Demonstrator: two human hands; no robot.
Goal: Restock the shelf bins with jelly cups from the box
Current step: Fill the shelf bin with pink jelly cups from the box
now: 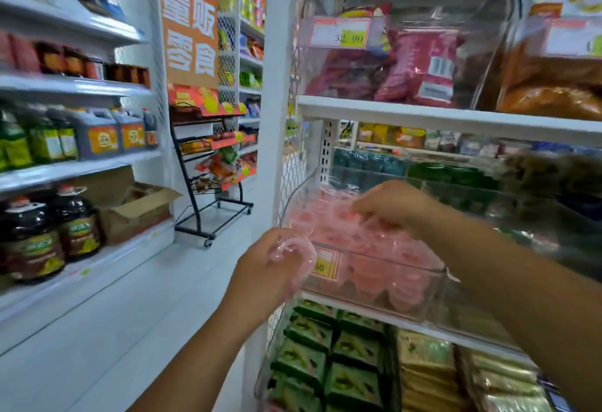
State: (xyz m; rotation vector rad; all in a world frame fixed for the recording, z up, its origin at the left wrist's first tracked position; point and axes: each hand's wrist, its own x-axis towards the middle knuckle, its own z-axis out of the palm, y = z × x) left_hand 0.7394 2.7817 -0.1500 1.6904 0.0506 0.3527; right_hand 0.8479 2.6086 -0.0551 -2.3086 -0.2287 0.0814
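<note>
Jelly cups (368, 242), pink, are lying heaped in a clear bin (420, 284) sitting on a white shelf (358, 309) at right. Left hand (267, 268) is gripping a cluster of cups (301, 258) just beside the bin's near left corner. Right hand (394, 206) is reaching over the heap, fingers bent down onto it; holding one or not, cannot tell. Yellow price tag (325, 263) is showing on the bin front. Green packets (309, 346) are lying below. Cardboard box (136, 209) is sitting far left.
</note>
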